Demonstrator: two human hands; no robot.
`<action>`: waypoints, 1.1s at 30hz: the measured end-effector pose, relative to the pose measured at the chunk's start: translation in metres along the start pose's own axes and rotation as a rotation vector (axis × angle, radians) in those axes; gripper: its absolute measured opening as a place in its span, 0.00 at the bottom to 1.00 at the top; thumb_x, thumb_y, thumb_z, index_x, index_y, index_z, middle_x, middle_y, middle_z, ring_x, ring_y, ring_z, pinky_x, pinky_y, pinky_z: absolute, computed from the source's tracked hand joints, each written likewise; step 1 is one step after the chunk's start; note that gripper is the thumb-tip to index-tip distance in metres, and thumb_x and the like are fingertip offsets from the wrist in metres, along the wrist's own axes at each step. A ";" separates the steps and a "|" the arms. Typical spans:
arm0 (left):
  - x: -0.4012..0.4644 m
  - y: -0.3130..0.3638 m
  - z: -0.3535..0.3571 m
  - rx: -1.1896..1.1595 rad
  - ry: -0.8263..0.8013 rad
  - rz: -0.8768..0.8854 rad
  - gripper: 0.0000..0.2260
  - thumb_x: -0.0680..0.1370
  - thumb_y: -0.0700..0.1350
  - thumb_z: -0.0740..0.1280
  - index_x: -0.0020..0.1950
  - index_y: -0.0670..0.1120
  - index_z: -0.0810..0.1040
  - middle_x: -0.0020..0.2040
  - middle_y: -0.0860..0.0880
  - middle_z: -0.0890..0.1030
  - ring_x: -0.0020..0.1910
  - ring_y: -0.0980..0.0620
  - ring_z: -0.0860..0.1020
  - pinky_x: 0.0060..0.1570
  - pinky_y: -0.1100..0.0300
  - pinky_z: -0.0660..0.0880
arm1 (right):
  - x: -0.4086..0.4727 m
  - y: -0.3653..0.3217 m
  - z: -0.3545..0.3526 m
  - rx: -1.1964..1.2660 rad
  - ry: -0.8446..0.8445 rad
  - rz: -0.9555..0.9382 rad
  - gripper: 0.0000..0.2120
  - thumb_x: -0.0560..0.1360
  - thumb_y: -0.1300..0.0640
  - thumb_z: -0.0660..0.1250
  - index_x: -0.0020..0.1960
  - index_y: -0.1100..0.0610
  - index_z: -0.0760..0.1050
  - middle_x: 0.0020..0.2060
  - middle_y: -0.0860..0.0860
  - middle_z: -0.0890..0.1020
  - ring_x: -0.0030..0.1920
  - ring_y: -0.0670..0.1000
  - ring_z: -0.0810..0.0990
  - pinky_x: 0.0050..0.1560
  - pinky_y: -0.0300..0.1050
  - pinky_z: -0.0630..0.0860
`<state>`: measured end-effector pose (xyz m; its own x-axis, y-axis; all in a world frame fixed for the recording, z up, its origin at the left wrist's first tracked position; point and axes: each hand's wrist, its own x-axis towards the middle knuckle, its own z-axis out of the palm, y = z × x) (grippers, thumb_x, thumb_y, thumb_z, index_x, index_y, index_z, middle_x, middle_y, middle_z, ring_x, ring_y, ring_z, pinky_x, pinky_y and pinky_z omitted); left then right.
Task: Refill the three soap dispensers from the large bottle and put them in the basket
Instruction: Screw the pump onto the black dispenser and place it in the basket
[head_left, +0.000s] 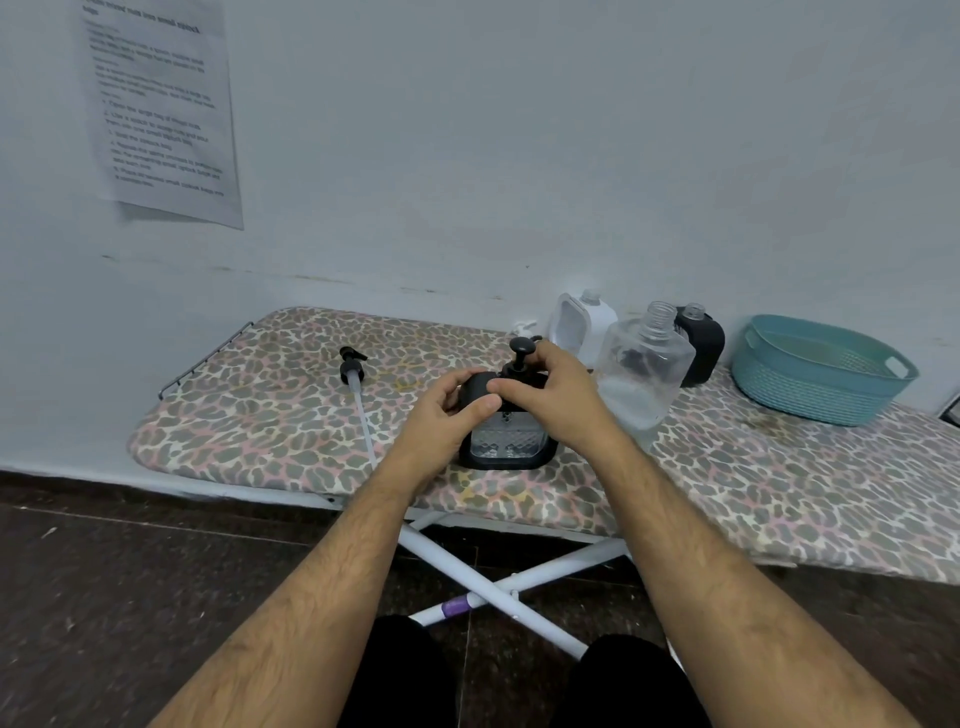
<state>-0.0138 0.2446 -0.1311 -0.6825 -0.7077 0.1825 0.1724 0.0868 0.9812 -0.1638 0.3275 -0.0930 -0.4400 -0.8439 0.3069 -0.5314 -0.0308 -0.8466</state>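
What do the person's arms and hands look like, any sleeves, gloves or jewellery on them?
Both forearms are bare to the frame edge: no sleeves in view. The left hand and right hand wear no gloves, and no rings, watch or wristband are visible. The forearms are hairy. No markings show.

Leopard-print cloth, matt and slightly creased, over the table (291, 415); white-painted metal legs (498, 582) below. Clear glossy plastic for the large bottle (644, 374); matt black plastic frame with a clear, diamond-embossed window on the dispenser (511, 441); matt teal ribbed plastic for the basket (815, 379). Thin, wrinkled printed paper (161, 109) on a smooth painted wall (519, 156); dark speckled stone floor (156, 597).
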 end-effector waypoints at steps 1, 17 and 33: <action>0.000 -0.001 0.000 0.003 -0.003 0.000 0.16 0.77 0.47 0.71 0.65 0.50 0.76 0.60 0.48 0.81 0.57 0.54 0.81 0.48 0.66 0.78 | -0.001 -0.001 0.002 0.005 -0.004 0.015 0.18 0.71 0.49 0.77 0.56 0.49 0.75 0.48 0.46 0.82 0.51 0.49 0.82 0.54 0.49 0.79; 0.002 -0.001 -0.001 0.032 -0.002 0.002 0.21 0.73 0.53 0.74 0.65 0.51 0.76 0.59 0.48 0.81 0.58 0.52 0.81 0.51 0.63 0.78 | -0.001 0.003 -0.001 0.073 0.003 0.018 0.13 0.69 0.49 0.77 0.50 0.51 0.80 0.47 0.50 0.84 0.49 0.52 0.84 0.54 0.53 0.80; -0.001 0.004 0.001 0.010 0.006 -0.005 0.13 0.77 0.46 0.71 0.60 0.54 0.77 0.57 0.48 0.82 0.54 0.55 0.82 0.47 0.64 0.78 | 0.000 0.000 -0.012 0.210 -0.136 0.020 0.06 0.76 0.61 0.72 0.50 0.51 0.82 0.52 0.48 0.84 0.53 0.53 0.84 0.60 0.54 0.79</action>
<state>-0.0130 0.2459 -0.1272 -0.6789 -0.7125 0.1771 0.1614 0.0905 0.9827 -0.1722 0.3343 -0.0878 -0.3402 -0.9093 0.2397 -0.3549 -0.1119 -0.9282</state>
